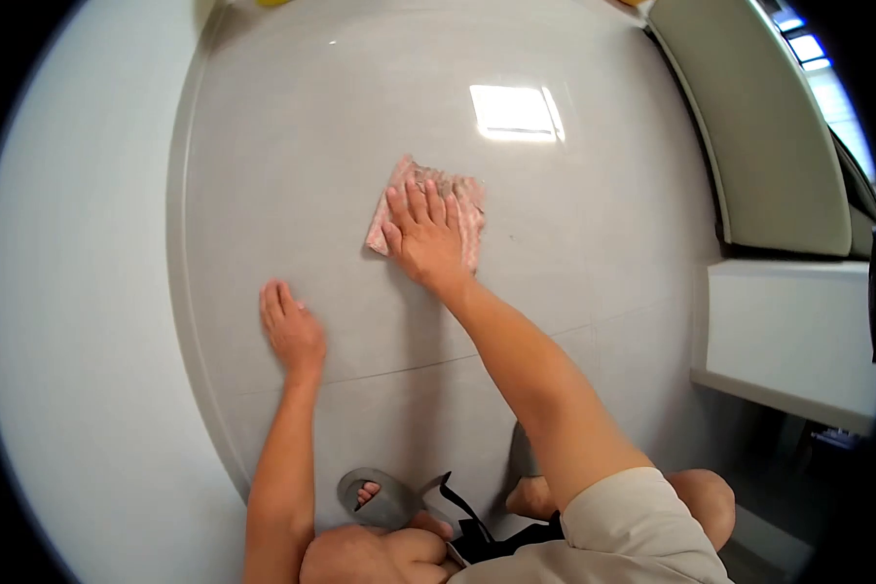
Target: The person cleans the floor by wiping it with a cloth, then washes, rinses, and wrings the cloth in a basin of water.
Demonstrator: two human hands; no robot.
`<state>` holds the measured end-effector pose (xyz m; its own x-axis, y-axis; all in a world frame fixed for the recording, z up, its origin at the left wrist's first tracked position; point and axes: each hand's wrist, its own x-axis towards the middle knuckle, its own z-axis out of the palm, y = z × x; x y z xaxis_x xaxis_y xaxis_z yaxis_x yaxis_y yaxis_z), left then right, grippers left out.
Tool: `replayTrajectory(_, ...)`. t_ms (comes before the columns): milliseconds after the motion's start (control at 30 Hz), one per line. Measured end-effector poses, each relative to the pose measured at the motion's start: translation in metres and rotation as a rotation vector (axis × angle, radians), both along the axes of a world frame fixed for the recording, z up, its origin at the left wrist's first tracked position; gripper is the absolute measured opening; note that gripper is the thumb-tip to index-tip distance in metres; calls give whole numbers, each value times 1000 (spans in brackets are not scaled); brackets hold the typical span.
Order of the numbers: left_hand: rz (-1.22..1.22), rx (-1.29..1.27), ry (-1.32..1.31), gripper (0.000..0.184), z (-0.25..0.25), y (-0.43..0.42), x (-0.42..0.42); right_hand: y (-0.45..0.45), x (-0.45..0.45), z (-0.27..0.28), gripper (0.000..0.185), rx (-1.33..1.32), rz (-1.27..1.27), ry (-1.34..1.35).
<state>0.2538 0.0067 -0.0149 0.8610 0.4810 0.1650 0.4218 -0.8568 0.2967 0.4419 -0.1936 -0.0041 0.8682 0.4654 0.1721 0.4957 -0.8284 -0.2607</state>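
A pink cleaning cloth point(469, 216) lies partly bunched on the grey tiled floor point(545, 224), with greyish patches along its top. My right hand point(425, 234) is laid flat on it, palm down, fingers spread and not wrapped round the fabric. Nearer to me and to the left, my left hand point(293, 329) has its fingers stretched out and close together, with nothing in it. Whether that palm rests on the floor or hovers just above it, I cannot tell.
A white wall point(88, 292) runs along the left. At the right stand a grey-beige upholstered panel point(759, 136) and a white cabinet point(784, 326). Below me are a grey slipper point(399, 501) on a foot and a black strap point(455, 493). Bright light reflects off the floor.
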Motion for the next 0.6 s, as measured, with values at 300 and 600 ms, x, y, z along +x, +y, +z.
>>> replayTrajectory(300, -37, 23, -66, 47, -11, 0, 0, -37, -122, 12, 62, 84, 302, 71)
replayTrajectory(600, -73, -1, -22, 47, -6, 1, -2, -167, 14, 16, 58, -166, 866, 103)
